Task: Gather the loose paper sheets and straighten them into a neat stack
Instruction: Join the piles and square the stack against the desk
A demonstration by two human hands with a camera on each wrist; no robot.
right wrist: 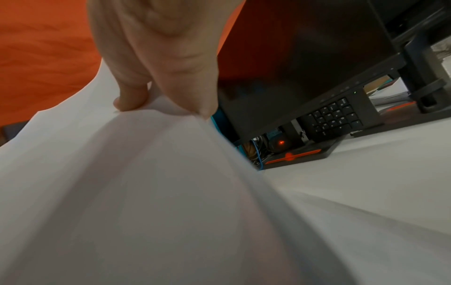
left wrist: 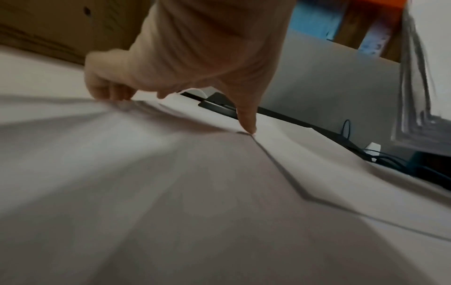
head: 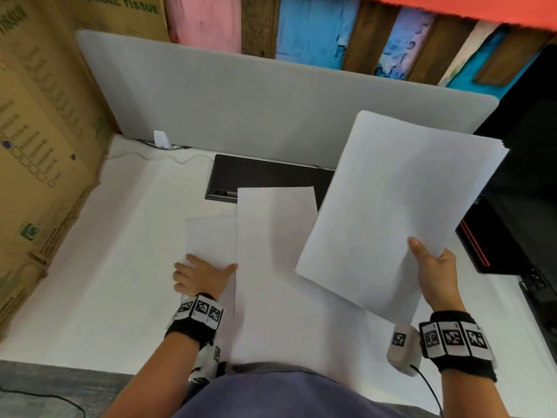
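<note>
Plain white paper everywhere. A thick bunch of sheets (head: pixel 394 206), tilted, up off the table (head: pixel 105 267), pinched by the right hand (head: pixel 434 273). Two loose sheets (head: pixel 271 236) flat below, left hand (head: pixel 200 274) pressing one, fingers spread.

Plain white paper sheets (head: pixel 275 236) on white counter (head: pixel 120 267); grey felt divider panel (head: pixel 241 101); black-and-white checker-patterned wristbands (head: pixel 199 312); brown printed cardboard box (head: pixel 39 131)

Matt white paper sheets (head: pixel 272 236), corrugated cardboard box (head: pixel 39 122), felt-like grey divider (head: pixel 241 107).
</note>
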